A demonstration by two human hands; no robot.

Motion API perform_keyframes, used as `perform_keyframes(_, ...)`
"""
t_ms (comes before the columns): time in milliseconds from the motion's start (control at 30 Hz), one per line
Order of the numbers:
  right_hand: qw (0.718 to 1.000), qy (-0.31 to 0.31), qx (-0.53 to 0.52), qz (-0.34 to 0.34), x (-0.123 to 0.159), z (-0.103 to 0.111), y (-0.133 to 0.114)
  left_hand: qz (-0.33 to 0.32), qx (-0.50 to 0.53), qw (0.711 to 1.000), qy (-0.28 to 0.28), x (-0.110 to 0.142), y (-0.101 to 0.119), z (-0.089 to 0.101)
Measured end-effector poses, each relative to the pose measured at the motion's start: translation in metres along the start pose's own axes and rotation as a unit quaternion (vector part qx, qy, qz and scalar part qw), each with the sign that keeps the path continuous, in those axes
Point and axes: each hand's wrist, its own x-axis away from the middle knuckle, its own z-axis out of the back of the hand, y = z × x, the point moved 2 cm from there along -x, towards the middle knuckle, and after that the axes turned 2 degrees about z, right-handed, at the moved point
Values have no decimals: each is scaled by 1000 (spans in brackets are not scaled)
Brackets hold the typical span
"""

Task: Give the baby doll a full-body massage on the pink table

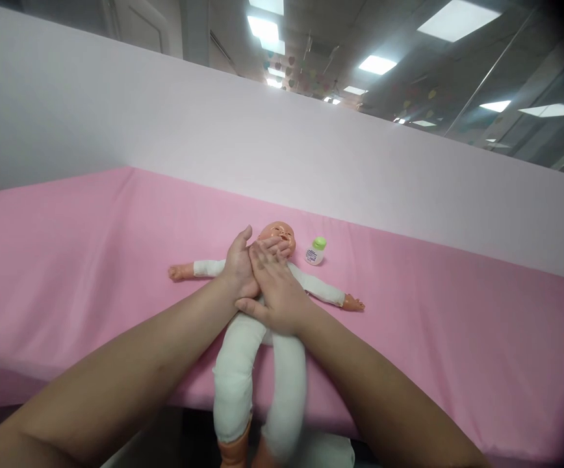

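A baby doll (238,374) with a white cloth body lies on its back, arms spread, its legs reaching over the near edge of the pink-covered surface. Above its chest my left hand (241,265) is turned palm up, fingers stretched out and thumb raised. My right hand (282,292) lies flat, palm down, across the left palm and fingers, with its fingers extended. Nothing shows between the two palms. Together the hands hide the doll's torso and part of its chin. A small bottle (316,252) with a green cap stands to the right of the doll's head.
A pink sheet (409,325) covers the surface, with folds at the left and right. Behind it rises a pale padded wall (214,136). Past that, a window or glass panel (384,84) shows ceiling lights. Under the near edge, a whitish object (328,450) is partly visible.
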Motion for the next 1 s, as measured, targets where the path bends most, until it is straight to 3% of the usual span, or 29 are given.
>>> perform_keyframes(167,999,-10,32,-36,-1,-1,4,-43,5,999,-9,-6,19,9)
perform_keyframes(367,997,-36,28,62,4,-2,-8,-86,20,996,21,-16,42,28)
perform_keyframes(467,995,-15,24,95,6,-3,-15,-52,18,998,-18,-15,36,26)
perform_keyframes(600,996,0,24,84,5,-2,-15,2,0,997,-83,-7,18,14)
perform_keyframes(767,999,4,35,13,0,-1,-1,12,-11,999,-37,1,6,5)
perform_keyframes(867,998,22,46,-22,-1,-5,4,-33,-41,998,16,-5,7,10)
perform_keyframes(1000,996,66,46,-42,-2,-11,11,-187,-156,968,54,-14,14,10)
